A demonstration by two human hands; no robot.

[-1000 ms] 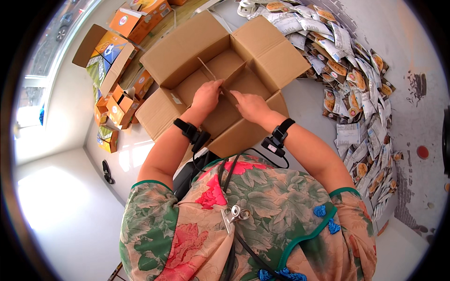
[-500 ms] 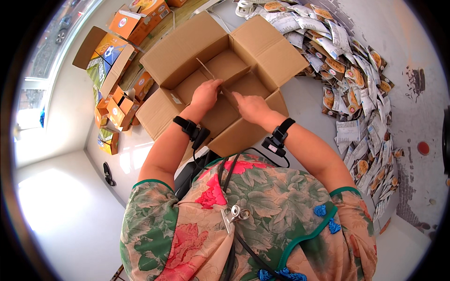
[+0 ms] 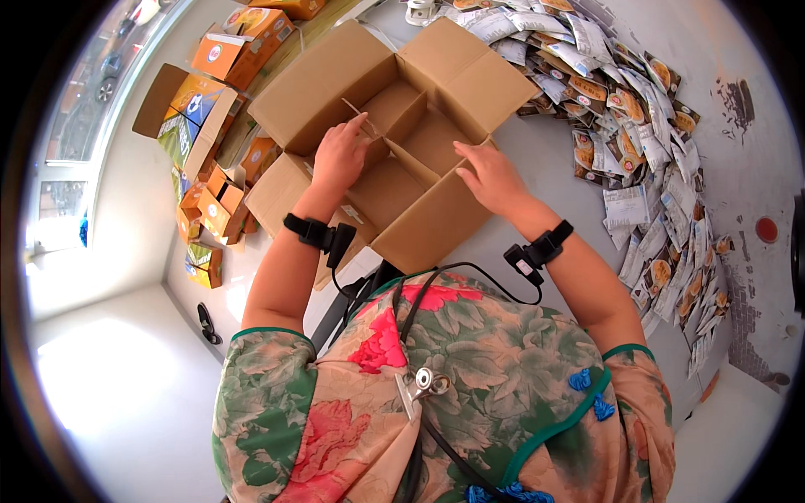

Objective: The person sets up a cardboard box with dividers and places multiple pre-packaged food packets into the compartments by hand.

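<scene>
An open cardboard box [image 3: 449,226] stands in front of me with its flaps folded outward. Inside, a crossed cardboard divider [image 3: 409,159] splits it into several compartments. My left hand [image 3: 338,159] is over the box's left part, fingers stretched toward the divider's upper left arm, thumb apart from them; whether the fingertips touch the cardboard is hard to see. Above the right wall, my right hand [image 3: 495,178] is open, thumb and fingers apart, holding nothing. The compartments I can see into hold no goods.
A long heap of sachets [image 3: 625,113] covers the table on the right. Orange cartons [image 3: 243,50] and an opened green-and-orange carton [image 3: 191,113] stand at the left, near the window. A black shoe-like item [image 3: 208,324] lies lower left. Cables run from my wrist straps.
My hands have moved apart: the left went left and up, the right went right, letting go of the divider's middle. The divider now stands spread as a cross. The box has shifted slightly.
</scene>
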